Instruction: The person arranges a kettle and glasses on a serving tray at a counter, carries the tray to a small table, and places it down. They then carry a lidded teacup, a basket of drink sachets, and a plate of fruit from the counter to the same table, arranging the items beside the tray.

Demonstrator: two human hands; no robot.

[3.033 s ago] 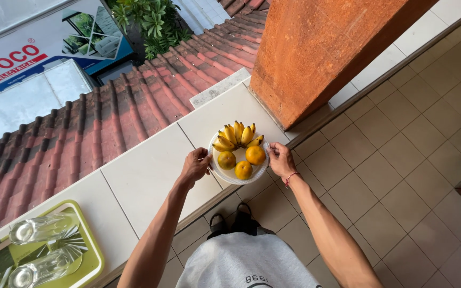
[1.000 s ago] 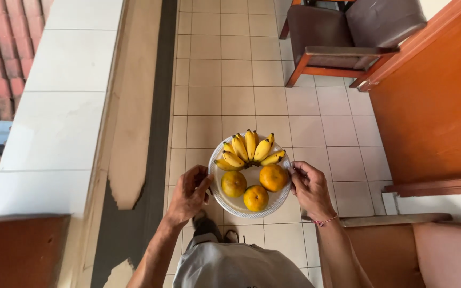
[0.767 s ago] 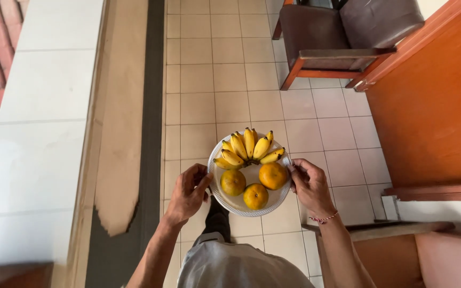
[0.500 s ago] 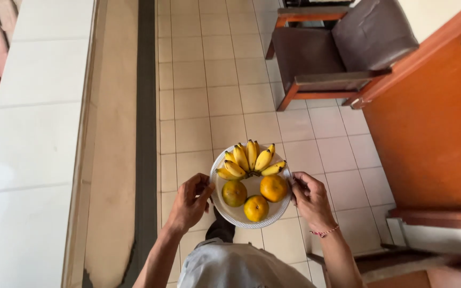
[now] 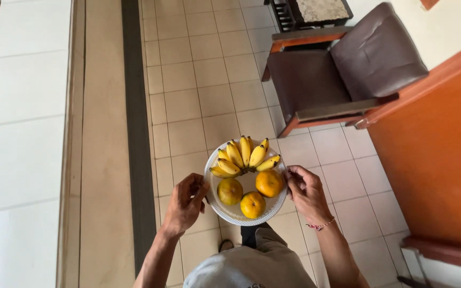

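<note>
Floor: beige square tiles (image 5: 209, 80) with thin grout lines, matte, running under everything in view.
Plate: round white plate (image 5: 229, 212) with a finely patterned rim, held level between the two hands, above the tiles.
Left hand: left hand (image 5: 184, 204) grips the plate's near-left edge, fingers curled under the rim, thumb on top.
Right hand: right hand (image 5: 306, 193) clasps the opposite edge the same way; a thin red-beaded bracelet (image 5: 321, 225) sits at the wrist.
Bananas: small bunch of short yellow bananas (image 5: 244, 156) fanned out on the plate's far half, beyond both hands, tips dark.
Oranges: three round oranges (image 5: 253, 205), dimpled skin, yellow-orange, on the near half between the hands, close together and just beside the bananas.
Chair: armchair (image 5: 342, 74) with dark brown padded seat and back and reddish wooden arms, well beyond the right hand.
Door: smooth orange-brown wooden panel (image 5: 438, 160), to the right of the right hand.
Ledge: low wall topped with large white glossy tiles (image 5: 22, 133), well left of the left hand, edged by a dark strip (image 5: 134, 133).
</note>
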